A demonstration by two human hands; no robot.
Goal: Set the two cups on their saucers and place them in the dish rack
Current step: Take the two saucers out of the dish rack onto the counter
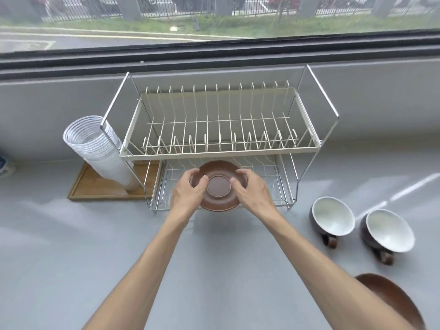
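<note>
Both hands, left (190, 190) and right (250, 190), grip one brown saucer (219, 186) by its rim, over the front of the dish rack (221, 148) lower tier. Two cups (332, 219) (389, 231) lie tipped on the surface (71, 246) towards its right edge; a second saucer (390, 298) sits at the near right corner.

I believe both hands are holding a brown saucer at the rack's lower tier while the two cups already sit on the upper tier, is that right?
Not quite. In the head view the left hand and right hand do hold the brown saucer at the dish rack's lower tier, but the two cups sit on the counter to the rack's right.
</note>
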